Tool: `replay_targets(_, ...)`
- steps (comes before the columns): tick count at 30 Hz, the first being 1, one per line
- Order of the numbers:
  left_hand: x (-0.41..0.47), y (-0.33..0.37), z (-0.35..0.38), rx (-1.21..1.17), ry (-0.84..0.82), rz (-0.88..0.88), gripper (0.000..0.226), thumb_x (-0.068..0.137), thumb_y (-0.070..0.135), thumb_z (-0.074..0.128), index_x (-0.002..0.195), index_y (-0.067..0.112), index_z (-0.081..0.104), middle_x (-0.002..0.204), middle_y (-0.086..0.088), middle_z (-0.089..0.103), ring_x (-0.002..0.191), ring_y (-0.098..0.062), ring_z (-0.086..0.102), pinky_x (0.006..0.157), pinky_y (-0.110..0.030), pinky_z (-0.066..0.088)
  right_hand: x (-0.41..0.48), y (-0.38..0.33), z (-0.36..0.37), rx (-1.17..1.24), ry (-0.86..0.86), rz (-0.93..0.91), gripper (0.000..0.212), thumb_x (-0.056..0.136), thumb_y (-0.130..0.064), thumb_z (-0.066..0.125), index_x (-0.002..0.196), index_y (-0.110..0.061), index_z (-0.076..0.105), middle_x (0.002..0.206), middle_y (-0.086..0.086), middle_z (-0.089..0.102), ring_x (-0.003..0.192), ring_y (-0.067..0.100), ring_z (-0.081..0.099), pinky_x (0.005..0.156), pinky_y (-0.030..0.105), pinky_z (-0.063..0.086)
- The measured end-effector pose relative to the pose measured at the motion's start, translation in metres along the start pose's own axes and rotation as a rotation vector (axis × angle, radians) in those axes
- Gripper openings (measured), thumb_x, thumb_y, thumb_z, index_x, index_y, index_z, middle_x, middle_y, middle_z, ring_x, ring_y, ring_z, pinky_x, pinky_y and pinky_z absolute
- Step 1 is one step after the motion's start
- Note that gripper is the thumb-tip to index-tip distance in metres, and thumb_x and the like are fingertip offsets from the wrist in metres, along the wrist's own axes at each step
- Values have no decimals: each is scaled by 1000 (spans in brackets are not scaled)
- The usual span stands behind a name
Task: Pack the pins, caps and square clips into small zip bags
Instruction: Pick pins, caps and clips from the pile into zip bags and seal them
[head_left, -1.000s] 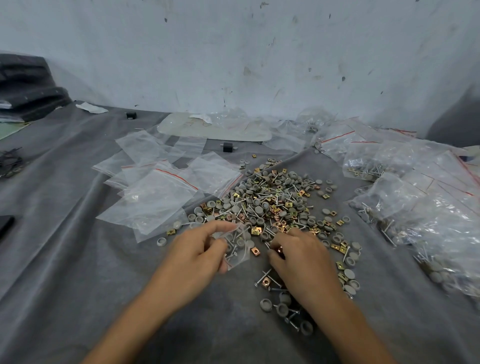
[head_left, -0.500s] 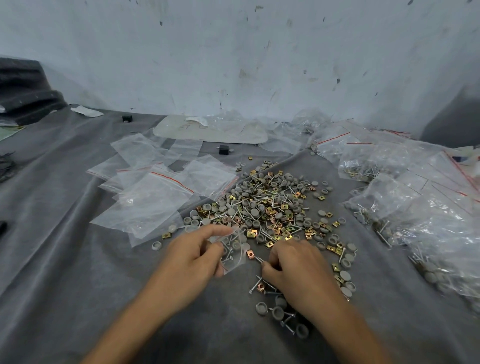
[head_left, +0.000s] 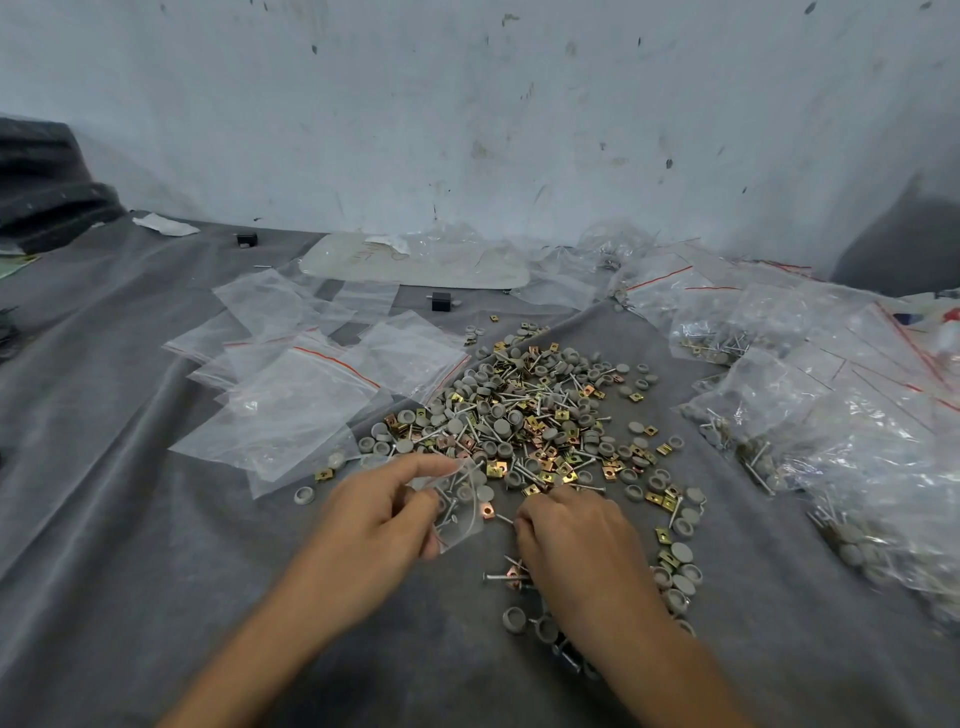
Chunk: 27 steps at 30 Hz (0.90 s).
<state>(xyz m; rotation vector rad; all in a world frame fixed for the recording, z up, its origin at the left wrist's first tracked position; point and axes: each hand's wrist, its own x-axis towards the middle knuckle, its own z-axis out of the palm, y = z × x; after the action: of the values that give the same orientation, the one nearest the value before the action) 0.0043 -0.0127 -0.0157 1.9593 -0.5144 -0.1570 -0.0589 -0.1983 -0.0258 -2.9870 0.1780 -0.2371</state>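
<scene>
the left hand (head_left: 384, 519) pinches a small zip bag (head_left: 460, 512) between thumb and forefinger, the forefinger stretched along the bag's upper edge and the thumb pressing from below; the other fingers curl beneath it. the bag is clear, hangs just right of those fingers, and a few pins show through it. the right hand (head_left: 571, 540) lies knuckles up just beside the bag, fingers bent down and bunched close together, tips turned towards the bag. a single pin (head_left: 503, 518) pokes out at those fingertips, between the two hands; whether the fingers actually pinch it cannot be told, as the tips are hidden. right behind both hands lies the loose pile (head_left: 519, 415) of pins, grey caps and brass square clips, spread on the grey cloth (head_left: 156, 519). empty zip bags (head_left: 291, 400) lie to the left of the pile, filled bags (head_left: 841, 415) heaped to its right
</scene>
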Motion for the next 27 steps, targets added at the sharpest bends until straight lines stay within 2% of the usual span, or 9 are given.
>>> replay_targets(5, 2, -5, 1, -4, -6, 9, 32, 103, 17, 52, 111, 42, 69, 61, -3, 70, 49, -3, 53, 53, -23, 44, 0, -4, 6, 26, 15, 1, 20, 106, -31, 41, 118, -23, 54, 121, -2, 57, 112, 20, 51, 96, 35, 38)
replay_targets(9, 2, -6, 1, -27, -7, 28, 31, 95, 32, 51, 113, 54, 64, 62, -2, 70, 50, -4, 53, 51, -23, 44, -2, -4, 4, 276, 146, 19, 13, 105, -39, 33, 100, -32, 42, 91, -13, 55, 85, 10, 52, 73, 30, 41)
replay_targets(11, 2, -6, 3, -5, -15, 30, 36, 88, 38, 47, 114, 60, 59, 62, 1, 71, 51, -4, 55, 53, -24, 44, -3, -8, 3, 447, 161, -32, 12, 103, -42, 37, 96, -35, 43, 82, -14, 53, 77, 4, 51, 65, 27, 39)
replay_targets(14, 2, -5, 4, 24, -14, 31, 36, 88, 38, 45, 114, 57, 60, 62, 4, 71, 54, -2, 59, 56, -25, 44, -4, -16, 7, 515, 161, -137, 7, 102, -34, 52, 96, -33, 54, 86, -18, 56, 81, 2, 52, 70, 22, 42)
replay_targets(17, 1, -5, 4, 48, -17, 38, 32, 94, 31, 49, 112, 52, 65, 62, 3, 71, 52, -3, 58, 54, -26, 45, -4, -20, 12, 535, 212, -173, 7, 101, -28, 58, 106, -30, 62, 94, -17, 62, 84, 1, 55, 74, 21, 43)
replay_targets(19, 0, -4, 4, 61, -16, 46, 36, 100, 19, 52, 112, 50, 66, 61, 3, 70, 49, -1, 55, 52, -24, 43, -4, -19, 9, 695, 193, -193, 21, 101, -26, 59, 120, -36, 61, 93, -15, 68, 76, 2, 58, 67, 17, 43)
replay_targets(21, 1, -4, 3, 54, -8, 37, 36, 101, 15, 52, 111, 45, 68, 61, 1, 70, 50, -2, 54, 54, -25, 42, -1, -11, 1, 823, 202, -161, 23, 101, -25, 60, 120, -39, 60, 90, -14, 71, 66, 3, 60, 59, 15, 43)
replay_targets(24, 1, -4, -1, 26, 1, 21, 33, 102, 14, 51, 111, 42, 68, 61, -1, 70, 51, -3, 53, 54, -22, 41, 8, 13, -8, 710, 315, -14, 18, 101, -24, 59, 110, -39, 65, 91, -18, 72, 77, 2, 67, 66, 27, 55)
replay_targets(27, 1, -4, -2, 3, -1, 18, 32, 102, 15, 51, 111, 40, 68, 60, 0, 69, 51, -4, 52, 54, -23, 40, 12, 43, -12, 414, 260, 129, 18, 100, -24, 58, 112, -32, 68, 103, -17, 65, 95, 6, 62, 81, 33, 54)
